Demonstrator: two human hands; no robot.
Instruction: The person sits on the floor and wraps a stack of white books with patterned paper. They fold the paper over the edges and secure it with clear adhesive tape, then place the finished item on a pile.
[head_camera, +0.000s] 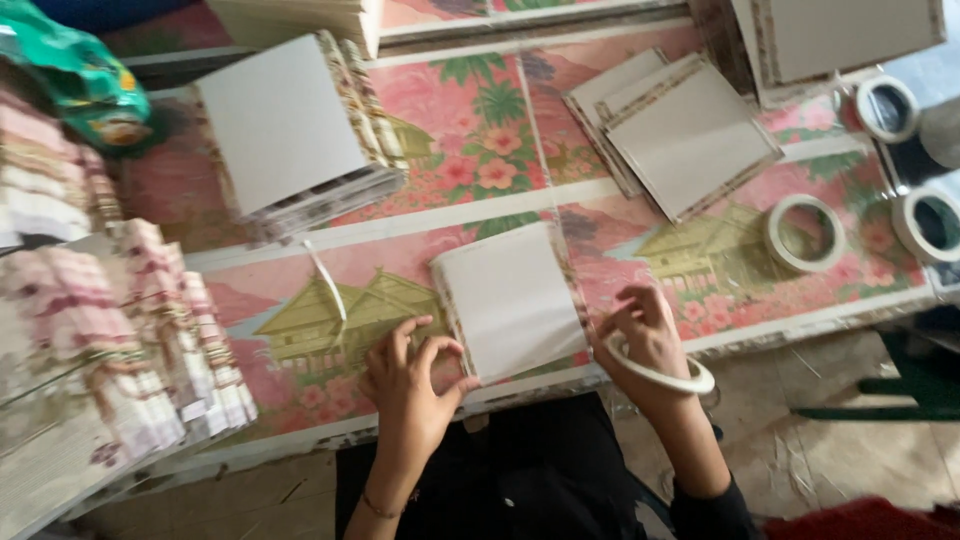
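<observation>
My left hand (410, 385) touches a plain white card square (512, 300); my right hand (645, 335) has a white tape ring (660, 375) on the wrist. Table cover (450, 150): pink, floral, with yellow-green houses. Stacks (100, 340): pink-and-cream floral edges. Bag (75, 75): green.

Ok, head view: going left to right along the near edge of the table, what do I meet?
Stacks of floral printed sheets → left hand → white square board → right hand with a tape ring on its wrist → tape roll on the table.
</observation>
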